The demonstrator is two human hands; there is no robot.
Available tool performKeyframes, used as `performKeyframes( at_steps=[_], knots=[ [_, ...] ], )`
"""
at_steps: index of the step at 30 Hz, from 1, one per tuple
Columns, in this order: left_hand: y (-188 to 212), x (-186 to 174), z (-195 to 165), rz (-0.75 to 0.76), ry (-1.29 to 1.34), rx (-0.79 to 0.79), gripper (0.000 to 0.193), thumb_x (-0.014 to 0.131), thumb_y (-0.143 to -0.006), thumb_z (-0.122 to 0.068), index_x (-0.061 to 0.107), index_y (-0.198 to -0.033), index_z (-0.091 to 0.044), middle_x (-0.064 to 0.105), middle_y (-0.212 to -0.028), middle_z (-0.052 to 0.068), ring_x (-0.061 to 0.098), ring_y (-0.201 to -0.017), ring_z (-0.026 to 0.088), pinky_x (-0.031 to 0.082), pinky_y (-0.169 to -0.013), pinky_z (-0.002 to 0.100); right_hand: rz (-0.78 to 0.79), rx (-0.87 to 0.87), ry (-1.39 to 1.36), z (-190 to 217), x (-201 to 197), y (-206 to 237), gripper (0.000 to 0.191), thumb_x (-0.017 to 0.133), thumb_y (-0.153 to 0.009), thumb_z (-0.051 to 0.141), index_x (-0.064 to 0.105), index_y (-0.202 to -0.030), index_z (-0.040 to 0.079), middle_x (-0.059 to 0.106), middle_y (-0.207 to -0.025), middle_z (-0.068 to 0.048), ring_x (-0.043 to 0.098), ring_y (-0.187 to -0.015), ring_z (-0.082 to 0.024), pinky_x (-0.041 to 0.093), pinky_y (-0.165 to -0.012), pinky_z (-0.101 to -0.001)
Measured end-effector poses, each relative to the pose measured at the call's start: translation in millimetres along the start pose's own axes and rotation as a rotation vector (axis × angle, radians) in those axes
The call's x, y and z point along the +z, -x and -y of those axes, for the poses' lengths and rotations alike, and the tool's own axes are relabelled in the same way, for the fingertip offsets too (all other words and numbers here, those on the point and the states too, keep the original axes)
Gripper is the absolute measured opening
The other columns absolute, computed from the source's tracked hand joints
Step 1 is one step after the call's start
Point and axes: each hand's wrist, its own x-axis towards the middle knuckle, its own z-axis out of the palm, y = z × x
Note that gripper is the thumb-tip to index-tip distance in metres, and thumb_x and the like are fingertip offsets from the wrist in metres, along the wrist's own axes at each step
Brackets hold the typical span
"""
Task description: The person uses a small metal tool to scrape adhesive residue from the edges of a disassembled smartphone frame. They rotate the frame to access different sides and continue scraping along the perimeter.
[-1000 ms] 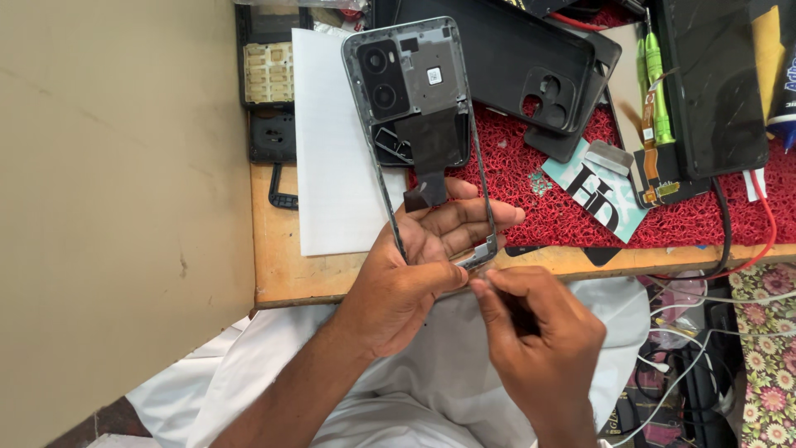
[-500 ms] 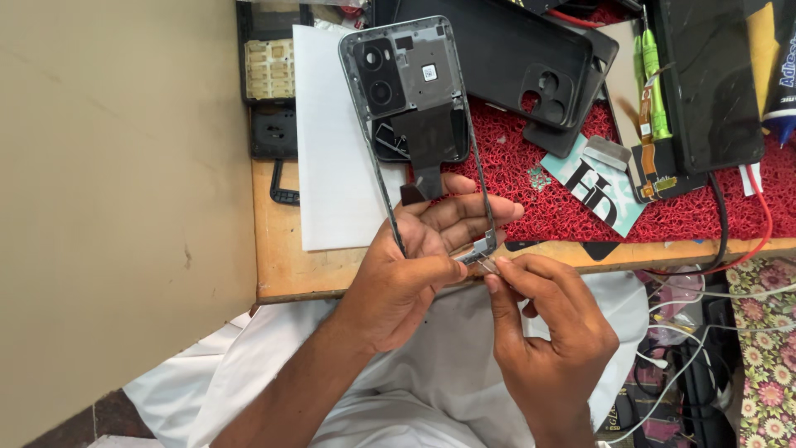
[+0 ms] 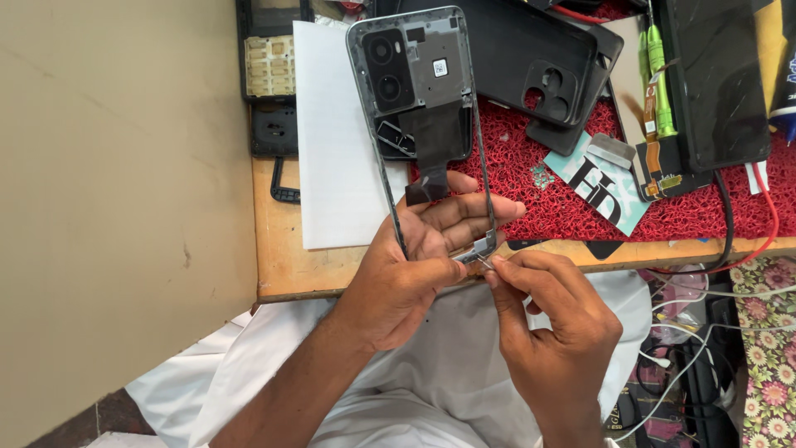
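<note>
Already stripped of screen and board, the grey plastic phone mid-frame with its black camera block (image 3: 419, 91) stands nearly upright over the wooden bench edge (image 3: 286, 274), its bottom corner gripped in the left hand (image 3: 410, 274), whose fingers curl closed around the lower rail. At about four o'clock from that grip, the right hand (image 3: 551, 328) has thumb and forefinger pinched together on a tiny part at the frame's bottom corner — too small to identify. Judging by the bare shell, the teardown looks well along, with only this small corner piece apparently left. Up at one o'clock on the red bristly mat (image 3: 572, 199) lie a black back cover (image 3: 531, 58) and a green-handled screwdriver (image 3: 657, 79) — parts already off.
</note>
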Motion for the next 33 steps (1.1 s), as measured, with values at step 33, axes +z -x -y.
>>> performKeyframes(
  at_steps=[33],
  knots=[
    [-0.7,5.9,-6.5,0.001,0.014,-0.030,0.065,0.047,-0.080,0.016,0.037,-0.140,-0.007,0.053,-0.145,0.029,0.054,-0.139,0.034,0.055,-0.107,0.045,0.072,-0.097,-0.039,-15.3,-14.0,-14.5,0.023,0.085,-0.083,0.006,0.072,-0.102,0.007,0.074,-0.092,-0.005,0.068,-0.072,-0.012,0.046,-0.059,-0.0244]
  ],
)
